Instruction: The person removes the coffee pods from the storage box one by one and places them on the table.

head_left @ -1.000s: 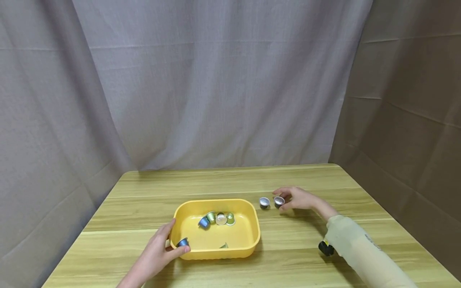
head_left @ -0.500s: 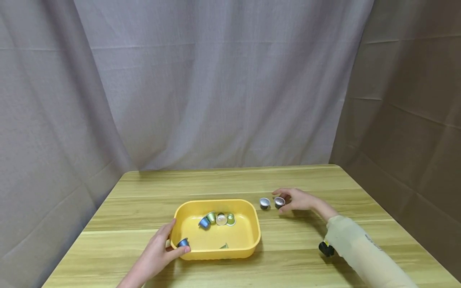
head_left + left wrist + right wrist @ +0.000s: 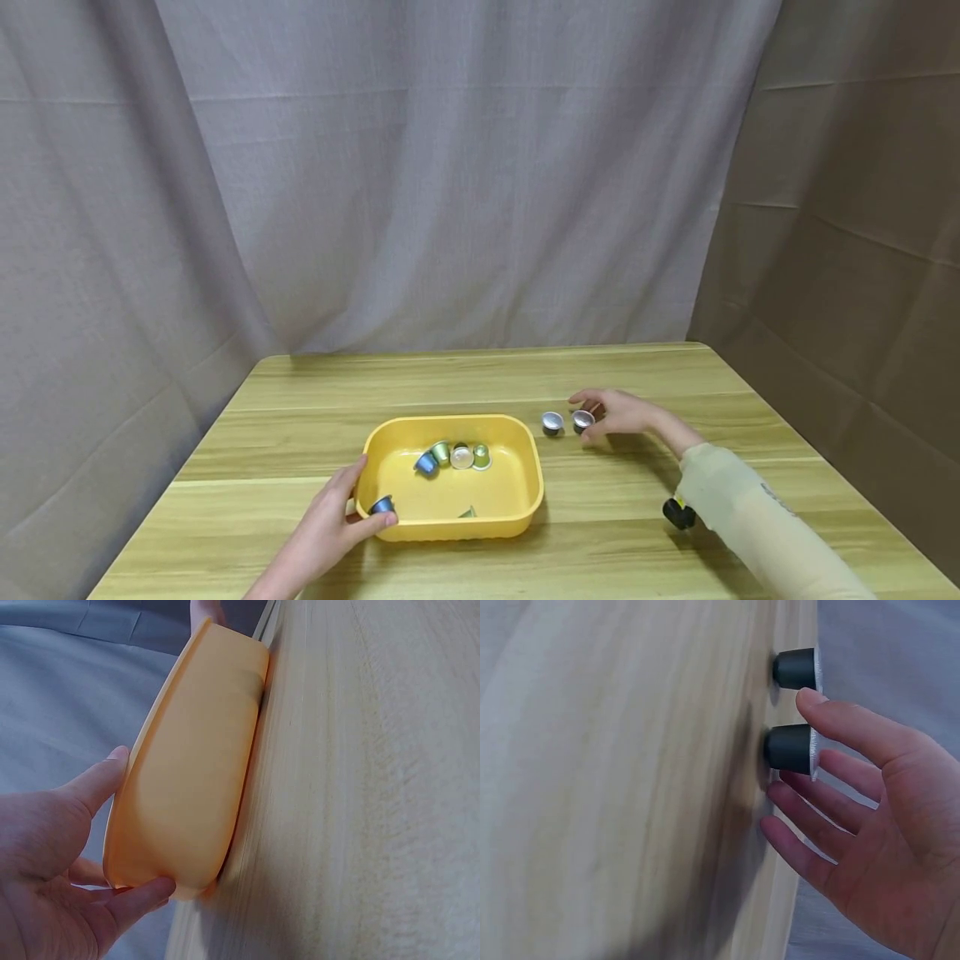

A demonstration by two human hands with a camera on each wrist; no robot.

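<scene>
My left hand (image 3: 335, 523) grips the near-left corner of a yellow tray (image 3: 525, 500), thumb over the rim and fingers outside. The left wrist view shows the same hand (image 3: 52, 855) on the tray's wall (image 3: 195, 772). A blue capsule (image 3: 382, 504) lies inside, next to that thumb. Several more capsules (image 3: 453, 457), blue, green and silver-topped, sit in a row at the tray's far side. My right hand (image 3: 618, 414) pinches a dark foil-topped capsule (image 3: 787, 748) that stands on the table, thumb and fingers on opposite sides. A second dark capsule (image 3: 552, 422) stands just left of it.
The wooden table (image 3: 480, 383) is backed by grey curtains on the far and right sides. A small black object (image 3: 678, 515) sits under my right sleeve. A small dark scrap (image 3: 467, 512) lies by the tray's near wall.
Almost nothing has moved. My right hand has drawn in slightly around the right-hand dark capsule; my left hand and the tray stay put.
</scene>
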